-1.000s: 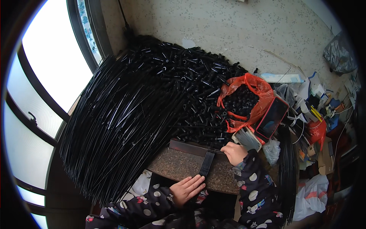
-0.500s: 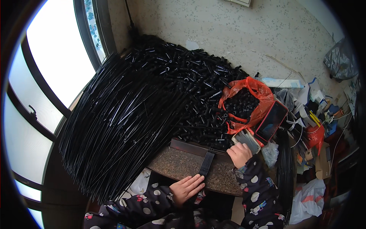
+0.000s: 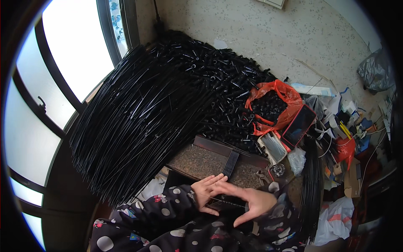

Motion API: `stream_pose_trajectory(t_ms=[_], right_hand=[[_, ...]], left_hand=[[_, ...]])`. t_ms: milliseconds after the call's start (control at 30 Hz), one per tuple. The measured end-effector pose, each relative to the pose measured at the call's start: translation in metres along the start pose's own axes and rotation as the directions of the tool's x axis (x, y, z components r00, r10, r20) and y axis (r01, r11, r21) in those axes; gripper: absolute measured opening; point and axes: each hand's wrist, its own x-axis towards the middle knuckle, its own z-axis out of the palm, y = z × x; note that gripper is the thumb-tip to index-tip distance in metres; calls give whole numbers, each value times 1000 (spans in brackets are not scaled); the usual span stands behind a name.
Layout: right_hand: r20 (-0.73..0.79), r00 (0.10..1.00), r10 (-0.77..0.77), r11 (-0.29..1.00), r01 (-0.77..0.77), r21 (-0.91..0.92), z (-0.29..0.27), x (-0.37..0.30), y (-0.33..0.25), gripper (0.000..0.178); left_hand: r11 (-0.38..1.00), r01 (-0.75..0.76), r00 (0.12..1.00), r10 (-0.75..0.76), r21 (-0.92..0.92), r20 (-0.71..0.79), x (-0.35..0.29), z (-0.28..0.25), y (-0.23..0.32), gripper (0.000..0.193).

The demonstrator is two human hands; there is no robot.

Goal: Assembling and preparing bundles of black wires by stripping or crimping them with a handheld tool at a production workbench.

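Observation:
A small row of thin black rods (image 3: 230,163) lies side by side on the speckled brown worktop (image 3: 191,158), their far ends at a dark brown strip (image 3: 214,147). At their near ends is my left hand (image 3: 204,192), fingers stretched out and thumb apart. My right hand (image 3: 257,202) reaches across from the right, its fingers extended and blurred, overlapping the left fingertips. Its thumb stands away from the palm. A thin dark line shows between the hands; what it is I cannot make out.
A large heap of long black rods (image 3: 130,122) fills the left. Behind lie many short black tubular pieces (image 3: 222,75). A red plastic bag (image 3: 289,101) holds more dark pieces. Phones (image 3: 299,128), a clear bag (image 3: 297,161) and a shiny metallic clump (image 3: 277,169) are at right.
My right hand has left the worktop's right side and swung down and left to my left hand. The metallic clump is now uncovered. The whole view has shifted slightly.

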Motion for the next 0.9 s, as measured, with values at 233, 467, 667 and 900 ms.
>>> stream_pose_trajectory(t_ms=[233,467,667,900], right_hand=[[-651,758,-31,999,51,12,108,-4,-28,38],[-495,676,-546,803,591,-80,108,-91,-136,34],[-542,374,-753,648,565,-511,103,-75,-123,51],[-696,516,500,632,332,700,109,4,82,45]], left_hand=[[983,-69,998,69,168,6,0,-1,13,81],[984,-164,983,169,75,-70,36,-35,61,56],[875,-118,992,89,-469,-84,39,-64,75,23],[166,-568,634,-535,-806,-557,66,-44,51,20]])
